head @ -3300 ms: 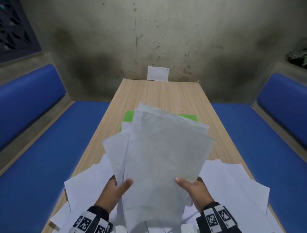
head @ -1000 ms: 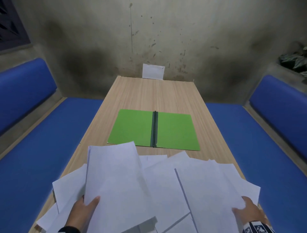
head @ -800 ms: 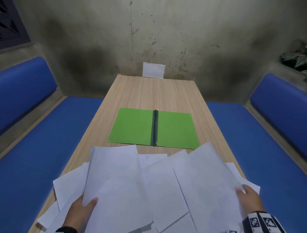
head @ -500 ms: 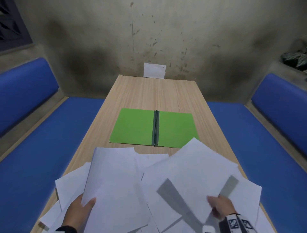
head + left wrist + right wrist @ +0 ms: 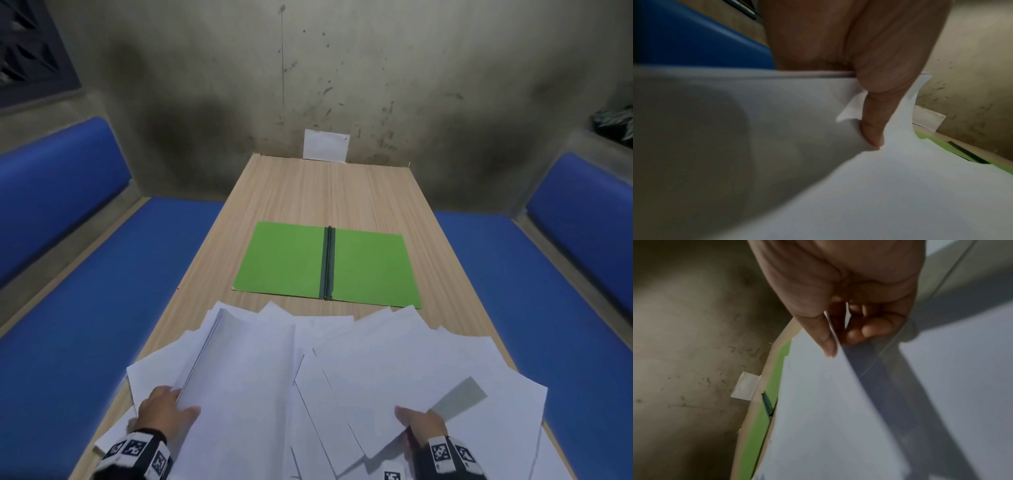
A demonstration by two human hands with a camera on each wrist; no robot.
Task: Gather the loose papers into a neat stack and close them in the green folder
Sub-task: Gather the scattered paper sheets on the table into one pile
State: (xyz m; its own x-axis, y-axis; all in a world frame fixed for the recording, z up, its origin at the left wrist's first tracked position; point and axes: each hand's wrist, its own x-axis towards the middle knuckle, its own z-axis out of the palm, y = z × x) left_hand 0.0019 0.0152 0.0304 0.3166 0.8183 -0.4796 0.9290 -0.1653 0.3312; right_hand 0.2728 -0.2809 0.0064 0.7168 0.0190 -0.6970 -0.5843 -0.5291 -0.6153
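The green folder (image 5: pixel 327 265) lies open and flat on the middle of the wooden table (image 5: pixel 325 192), its dark spine running away from me. Nearer to me, several loose white papers (image 5: pixel 342 370) are fanned over the table's near end. My left hand (image 5: pixel 164 409) grips a bunch of sheets (image 5: pixel 239 370) by their near left edge, thumb (image 5: pixel 872 129) on top. My right hand (image 5: pixel 419 423) pinches a sheet (image 5: pixel 404 363) at its near edge, thumb above and fingers (image 5: pixel 869 331) curled under; that sheet is lifted slightly and leans left over the pile.
Blue padded benches (image 5: pixel 102 291) (image 5: pixel 534 291) run along both sides of the table. A small white card (image 5: pixel 325 149) leans against the stained wall at the far end. Some papers overhang the table's near left and right edges.
The bunch held upright in both hands came down to the left. My right hand reached to the far right sheet, pinched it and carried it left over the pile.
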